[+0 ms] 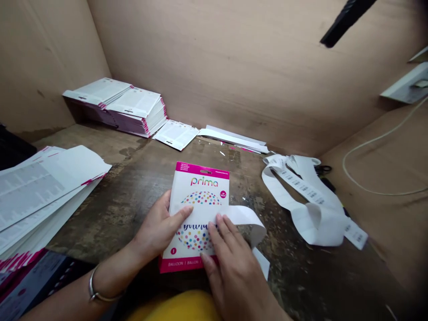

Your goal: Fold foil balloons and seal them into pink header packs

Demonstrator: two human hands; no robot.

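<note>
A flat balloon package [200,183], white with pink ends and coloured dots, is tilted up in front of me. My left hand [158,225] grips its left edge, thumb across the front and the other fingers hidden behind. Over the middle of the package lies a white paper strip [245,215], covering part of the printed balloon; it runs off the right side and curls downward. My right hand [234,263] rests on the lower right of the front, fingers stretched out and touching the package near the strip. Its thumb lies apart, by the bottom pink band.
At the left is a fanned pile of printed cards [50,183]. Stacked packages [133,107] stand against the back panel, with a single package [176,133] beside them. On the right lie a looped barcode label strip [307,191] and black-handled scissors [323,169]. A white cable [347,174] hangs there.
</note>
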